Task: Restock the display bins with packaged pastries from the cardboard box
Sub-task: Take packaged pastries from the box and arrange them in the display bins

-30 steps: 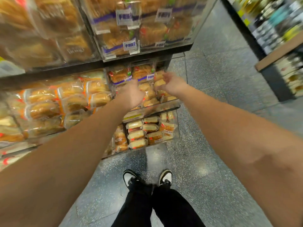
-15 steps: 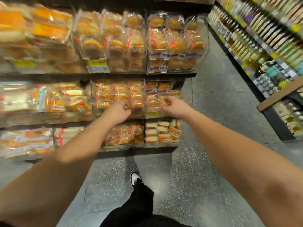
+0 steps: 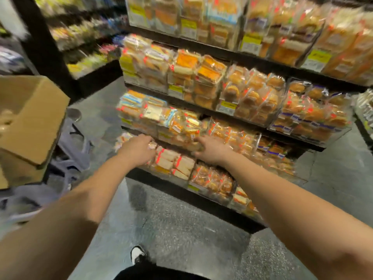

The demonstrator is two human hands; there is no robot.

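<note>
Clear display bins (image 3: 262,136) full of packaged pastries (image 3: 177,164) fill the shelves ahead. Both my arms reach out toward the lower rows. My left hand (image 3: 139,149) hovers in front of the bottom bin's left end, fingers relaxed, holding nothing. My right hand (image 3: 212,149) is stretched out just below the middle bin, fingers extended, also holding nothing. The open cardboard box (image 3: 34,120) sits at the left edge, raised off the floor; its inside is mostly out of view.
A blue-grey cart or frame (image 3: 74,150) stands under and beside the box. Dark shelving (image 3: 84,47) with other goods runs along the far left aisle. Speckled grey floor (image 3: 181,229) lies between me and the display; my shoe (image 3: 138,254) shows at the bottom.
The view has swung left, bringing the cardboard box into sight. Both hands have left the right-hand bins and moved left along the display, with their fingers now uncurled.
</note>
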